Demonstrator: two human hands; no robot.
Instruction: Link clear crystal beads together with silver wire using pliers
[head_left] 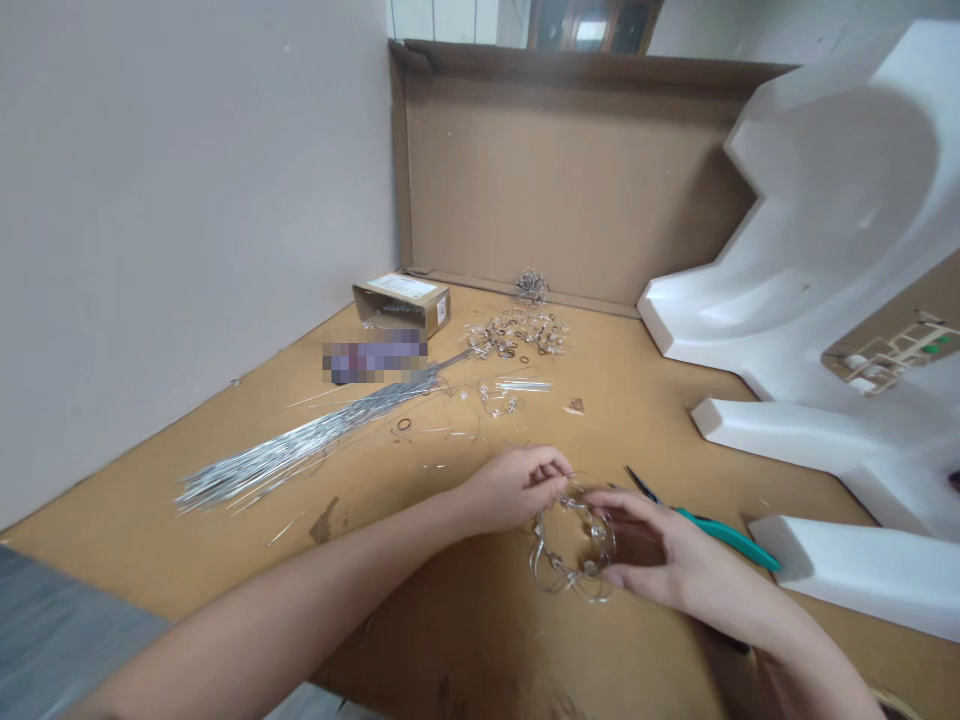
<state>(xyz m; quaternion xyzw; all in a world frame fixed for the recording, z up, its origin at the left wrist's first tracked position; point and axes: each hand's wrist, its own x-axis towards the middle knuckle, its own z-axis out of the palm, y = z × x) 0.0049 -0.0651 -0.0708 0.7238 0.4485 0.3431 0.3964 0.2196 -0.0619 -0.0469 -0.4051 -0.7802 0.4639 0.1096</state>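
Between my hands is a wire ring (541, 553) with looped silvery wire and small clear beads around it. My left hand (517, 487) pinches a thin wire at the ring's upper left edge, its fingertips pressed together. Curled round the ring's right side, my right hand (654, 548) grips it between thumb and fingers. Pliers with teal handles (731, 538) lie just behind my right hand, their dark jaws pointing up and left; part of them is hidden by that hand.
A long bundle of straight metal wires (315, 440) lies at left. Behind it are a small open cardboard box (439, 310) and a heap of beaded wire pieces (517, 335). A cardboard wall (555, 180) closes the back. White moulded foam (795, 300) stands at right.
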